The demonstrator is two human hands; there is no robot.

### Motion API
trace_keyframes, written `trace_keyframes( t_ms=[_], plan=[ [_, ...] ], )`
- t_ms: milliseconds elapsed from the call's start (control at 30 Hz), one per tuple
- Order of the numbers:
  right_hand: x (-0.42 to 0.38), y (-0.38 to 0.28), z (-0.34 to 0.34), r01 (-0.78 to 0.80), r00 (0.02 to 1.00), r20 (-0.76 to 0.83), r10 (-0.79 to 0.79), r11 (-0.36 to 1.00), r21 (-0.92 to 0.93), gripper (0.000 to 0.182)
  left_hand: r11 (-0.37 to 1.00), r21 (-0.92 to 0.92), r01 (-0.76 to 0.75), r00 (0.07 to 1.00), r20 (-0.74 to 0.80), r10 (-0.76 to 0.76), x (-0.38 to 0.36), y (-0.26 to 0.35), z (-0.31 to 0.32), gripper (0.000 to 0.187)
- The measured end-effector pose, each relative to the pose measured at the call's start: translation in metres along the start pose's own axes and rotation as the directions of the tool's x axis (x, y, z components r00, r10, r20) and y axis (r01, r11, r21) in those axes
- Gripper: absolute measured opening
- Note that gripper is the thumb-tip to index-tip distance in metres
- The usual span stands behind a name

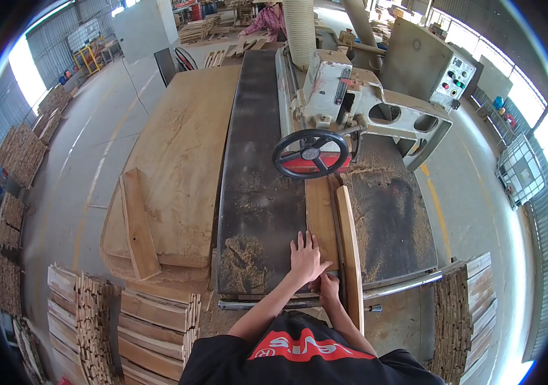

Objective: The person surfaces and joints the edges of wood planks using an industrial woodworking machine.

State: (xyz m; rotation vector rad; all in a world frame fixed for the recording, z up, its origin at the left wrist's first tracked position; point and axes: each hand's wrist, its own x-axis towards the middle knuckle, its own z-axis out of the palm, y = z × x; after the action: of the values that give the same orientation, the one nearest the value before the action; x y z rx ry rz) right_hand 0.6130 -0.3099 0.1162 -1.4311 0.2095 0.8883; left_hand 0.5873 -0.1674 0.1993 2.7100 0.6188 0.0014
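Note:
A flat wooden board (321, 208) lies lengthwise on the dark machine table, its far end passing under the saw's housing. My left hand (306, 258) rests on the board's near left side, fingers stretched out and spread. Just behind it, my right hand (328, 288) is closed at the board's near end, its fingers curled and partly hidden by the left hand. Along the board's right side runs a straight wooden fence (349, 250), which sticks out past the table's front edge. A black handwheel (310, 154) sits above the board's far part.
Sawdust (243, 263) lies on the dark table (254, 192). To the left, a wooden side table (184, 135) carries a loose plank (138, 224). Stacked boards (155, 333) flank me. A control panel (455, 80) stands at right. Another person (269, 22) is behind the machine.

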Motion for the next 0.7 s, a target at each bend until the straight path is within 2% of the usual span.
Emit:
trace_keyframes(
  t_ms=[133, 233, 533, 700],
  plan=[
    [-0.001, 0.0, 0.001, 0.006, 1.0, -0.004, -0.006, 1.0, -0.002, 0.041, 0.999, 0.034, -0.012, 1.0, -0.016, 0.013, 0.0, 0.001, 0.002, 0.111],
    [-0.001, 0.001, 0.001, 0.006, 1.0, -0.013, -0.006, 1.0, -0.004, 0.042, 0.988, 0.155, -0.025, 1.0, 0.006, 0.025, -0.002, 0.006, -0.004, 0.115],
    [-0.006, -0.004, 0.002, 0.002, 1.0, 0.012, -0.001, 1.0, -0.028, 0.047, 1.0, 0.005, -0.021, 0.999, 0.036, 0.02, 0.002, -0.004, -0.01, 0.118],
    [-0.008, -0.006, 0.001, 0.015, 1.0, 0.024, -0.014, 1.0, -0.027, 0.048, 1.0, 0.004, -0.021, 0.998, 0.053, 0.021, 0.002, -0.007, -0.011, 0.115]
  ],
)
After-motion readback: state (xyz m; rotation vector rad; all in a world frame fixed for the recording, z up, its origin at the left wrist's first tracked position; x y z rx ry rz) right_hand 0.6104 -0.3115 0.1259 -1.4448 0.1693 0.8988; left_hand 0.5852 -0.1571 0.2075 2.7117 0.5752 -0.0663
